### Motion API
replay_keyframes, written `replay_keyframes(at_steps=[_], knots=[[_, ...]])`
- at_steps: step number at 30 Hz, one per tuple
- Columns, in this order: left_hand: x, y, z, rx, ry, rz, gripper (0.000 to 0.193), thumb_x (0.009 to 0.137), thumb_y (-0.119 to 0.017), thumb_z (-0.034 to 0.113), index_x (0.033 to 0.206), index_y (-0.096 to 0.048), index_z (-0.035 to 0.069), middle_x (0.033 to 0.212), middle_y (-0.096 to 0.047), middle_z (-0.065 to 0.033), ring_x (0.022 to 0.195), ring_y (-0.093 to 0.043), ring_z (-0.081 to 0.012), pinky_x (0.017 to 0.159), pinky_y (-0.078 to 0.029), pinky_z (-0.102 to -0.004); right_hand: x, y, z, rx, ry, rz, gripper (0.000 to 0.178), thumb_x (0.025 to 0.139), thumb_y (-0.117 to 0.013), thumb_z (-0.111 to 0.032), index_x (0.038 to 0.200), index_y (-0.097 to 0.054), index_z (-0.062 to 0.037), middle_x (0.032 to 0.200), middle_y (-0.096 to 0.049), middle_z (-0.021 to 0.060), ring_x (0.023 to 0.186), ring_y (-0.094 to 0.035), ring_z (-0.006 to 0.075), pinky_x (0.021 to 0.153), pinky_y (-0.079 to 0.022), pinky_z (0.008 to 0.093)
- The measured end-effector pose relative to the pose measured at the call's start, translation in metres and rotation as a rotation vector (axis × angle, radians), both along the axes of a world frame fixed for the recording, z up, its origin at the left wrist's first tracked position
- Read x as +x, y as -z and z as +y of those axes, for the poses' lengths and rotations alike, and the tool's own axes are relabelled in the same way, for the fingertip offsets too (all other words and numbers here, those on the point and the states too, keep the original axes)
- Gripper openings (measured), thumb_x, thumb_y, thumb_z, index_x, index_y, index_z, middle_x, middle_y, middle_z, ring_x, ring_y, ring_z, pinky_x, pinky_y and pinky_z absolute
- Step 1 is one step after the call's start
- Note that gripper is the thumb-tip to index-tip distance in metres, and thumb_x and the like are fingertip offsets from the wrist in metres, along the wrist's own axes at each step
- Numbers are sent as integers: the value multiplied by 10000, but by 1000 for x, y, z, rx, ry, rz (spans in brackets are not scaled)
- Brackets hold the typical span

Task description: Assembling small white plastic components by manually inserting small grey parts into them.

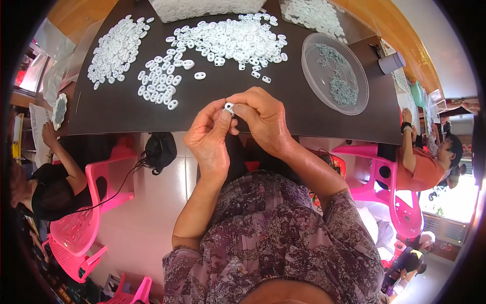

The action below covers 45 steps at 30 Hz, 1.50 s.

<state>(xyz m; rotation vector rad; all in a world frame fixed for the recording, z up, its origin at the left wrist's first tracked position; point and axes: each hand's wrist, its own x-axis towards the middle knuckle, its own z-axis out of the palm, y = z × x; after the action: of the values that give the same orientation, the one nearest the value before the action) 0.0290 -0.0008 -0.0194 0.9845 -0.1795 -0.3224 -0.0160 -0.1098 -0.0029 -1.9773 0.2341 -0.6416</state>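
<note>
Both hands met just above the centre of the head view, at the near edge of a dark table, and pinched between them a small white plastic piece. The left hand came up from about six o'clock, its thumb and forefinger closed on the piece from below; the right hand curled over from four o'clock, its fingertips clamped on the same piece from the right. Toward twelve o'clock lay a wide scatter of white pieces, with a tidier cluster at eleven and a longer heap further toward ten. At two o'clock stood a clear round dish holding small grey-green bits, with a grey cup just beyond it. A pink plastic chair sat at eight o'clock beside one seated person, and another person in an orange top sat at three o'clock
</note>
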Motion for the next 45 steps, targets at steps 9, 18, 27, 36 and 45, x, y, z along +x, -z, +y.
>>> replay_keyframes(at_steps=[9,18,27,36,45], knots=[[-2,-2,2,32,-54,28,194,841,-601,-31,1022,-605,-99,830,-631,-120,648,-605,-162,519,-511,-260,-2,-2,3,50,-8,26,93,834,-596,19,918,-636,17,826,-595,47,750,-574,92,661,-472,234],[-4,-3,-2,-11,-14,65,195,855,-586,-37,1045,-607,-77,809,-616,-86,659,-586,-130,553,-500,-233,-2,6,4,-68,2,-64,127,788,-599,13,905,-638,-19,819,-596,69,735,-563,181,640,-460,291],[-1,-3,1,11,-21,123,196,853,-584,-40,1043,-609,-81,813,-611,-78,637,-565,-125,605,-497,-240,-6,4,7,-96,-44,-58,237,788,-607,45,1016,-632,-16,933,-575,72,751,-568,117,614,-464,233],[-3,-6,3,-10,-40,139,197,856,-590,-20,1044,-622,-68,912,-641,-90,753,-602,-131,640,-508,-235,-5,3,7,-100,-64,-132,335,737,-633,74,1055,-623,-32,954,-580,76,747,-563,127,605,-460,230],[0,-7,8,21,4,148,181,860,-578,-22,1028,-623,-72,931,-647,-103,764,-613,-134,643,-513,-236,-3,6,4,-276,-10,-186,331,698,-654,37,1022,-624,-24,915,-605,104,766,-568,207,633,-473,299]])
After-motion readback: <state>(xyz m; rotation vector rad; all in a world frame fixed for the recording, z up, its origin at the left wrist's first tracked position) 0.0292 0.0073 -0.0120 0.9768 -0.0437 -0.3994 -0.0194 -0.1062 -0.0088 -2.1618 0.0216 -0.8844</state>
